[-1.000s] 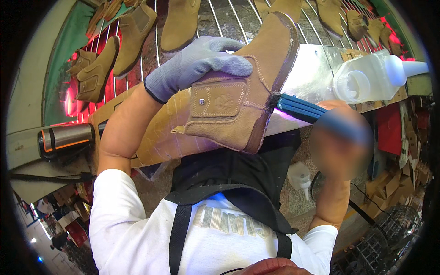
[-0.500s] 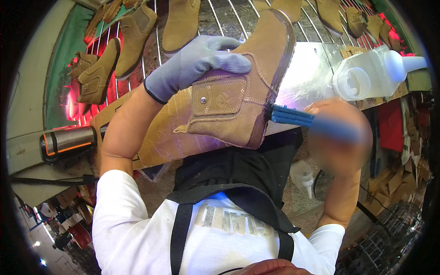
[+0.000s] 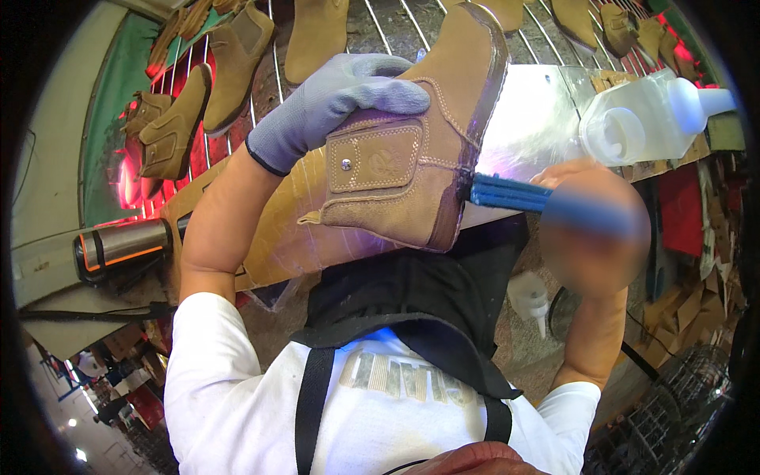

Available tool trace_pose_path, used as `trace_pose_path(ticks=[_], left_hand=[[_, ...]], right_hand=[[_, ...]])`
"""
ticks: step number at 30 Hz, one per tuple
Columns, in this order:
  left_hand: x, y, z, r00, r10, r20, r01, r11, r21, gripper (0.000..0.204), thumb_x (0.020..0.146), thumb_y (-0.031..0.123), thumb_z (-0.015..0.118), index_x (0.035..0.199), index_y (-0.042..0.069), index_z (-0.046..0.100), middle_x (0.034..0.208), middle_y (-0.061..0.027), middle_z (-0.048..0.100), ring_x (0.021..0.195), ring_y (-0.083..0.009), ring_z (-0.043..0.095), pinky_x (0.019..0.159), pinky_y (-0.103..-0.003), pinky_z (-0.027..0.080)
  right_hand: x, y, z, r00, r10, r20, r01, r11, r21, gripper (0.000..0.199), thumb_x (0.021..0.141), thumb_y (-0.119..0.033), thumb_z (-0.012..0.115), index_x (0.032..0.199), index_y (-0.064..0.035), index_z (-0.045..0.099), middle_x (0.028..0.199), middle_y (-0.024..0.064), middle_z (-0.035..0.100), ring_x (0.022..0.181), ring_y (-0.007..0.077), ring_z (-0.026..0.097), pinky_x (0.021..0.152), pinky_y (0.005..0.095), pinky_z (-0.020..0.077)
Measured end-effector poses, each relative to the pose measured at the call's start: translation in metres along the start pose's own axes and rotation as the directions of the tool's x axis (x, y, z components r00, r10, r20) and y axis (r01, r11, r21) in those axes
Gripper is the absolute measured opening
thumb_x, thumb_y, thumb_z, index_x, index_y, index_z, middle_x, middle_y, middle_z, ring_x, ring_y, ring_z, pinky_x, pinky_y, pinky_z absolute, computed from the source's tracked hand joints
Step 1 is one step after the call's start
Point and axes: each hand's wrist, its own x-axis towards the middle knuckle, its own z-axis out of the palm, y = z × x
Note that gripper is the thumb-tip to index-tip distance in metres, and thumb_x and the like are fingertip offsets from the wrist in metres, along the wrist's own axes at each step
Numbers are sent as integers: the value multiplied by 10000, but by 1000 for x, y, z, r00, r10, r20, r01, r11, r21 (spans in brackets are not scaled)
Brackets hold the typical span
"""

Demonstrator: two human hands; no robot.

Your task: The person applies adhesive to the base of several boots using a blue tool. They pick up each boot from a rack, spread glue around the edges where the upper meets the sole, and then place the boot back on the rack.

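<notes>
Tan suede ankle boot (image 3: 412, 158): held above the bench, long axis tilted, sole edge facing right toward the blue brush (image 3: 507, 192). Left hand (image 3: 332, 103), grey knit glove, fingers curled over the boot's top, is the nearer. Right hand (image 3: 594, 229), right of the boot, blurred; it holds the brush handle, grip unclear, bristles touching the sole edge. White plastic bottle (image 3: 649, 119) lies further right. Nap matte; stitching raised.

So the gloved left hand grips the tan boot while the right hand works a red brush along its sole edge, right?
Not quite: the head view shows the brush is blue, not red. The rest holds: the gloved left hand grips the tan boot while the blurred right hand works the brush at the sole edge.
</notes>
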Motion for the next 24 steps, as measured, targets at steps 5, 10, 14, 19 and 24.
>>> trace_pose_path(ticks=[5,10,14,19,24], left_hand=[[1,-28,-10,891,442,107,-454,846,280,396,840,218,771,1232,214,722,1172,-182,699,1046,-356,701,894,-369,566],[-1,-29,-16,881,454,128,-470,821,324,433,822,238,765,1245,169,701,1176,-188,695,1046,-355,694,900,-375,559],[-7,-23,-13,950,305,69,-312,910,273,656,876,411,675,1307,-80,623,1181,-145,692,1053,-194,677,949,-302,519],[-7,-23,-18,904,408,130,-427,836,344,628,890,385,678,1309,-79,615,1186,-142,691,1049,-190,677,946,-296,523],[-6,-23,-21,895,428,128,-443,816,370,445,908,280,702,1301,76,657,1250,-165,672,1079,-271,687,961,-328,523]], right_hand=[[14,-3,3,993,34,-111,-44,995,-88,239,798,69,767,1028,64,703,938,154,729,864,278,697,784,350,544],[16,-7,2,997,-22,73,26,998,-49,282,744,65,777,1017,39,712,932,150,736,849,280,721,749,341,561],[18,-12,3,985,-46,166,46,999,4,326,692,63,767,1012,36,711,925,147,734,828,260,726,724,327,568],[26,-4,3,989,-93,118,106,989,-108,294,731,22,783,1015,40,708,917,149,725,803,257,721,713,320,565],[21,-14,9,993,-40,113,46,998,-52,289,751,24,785,1029,34,709,919,153,724,802,262,722,702,318,560]])
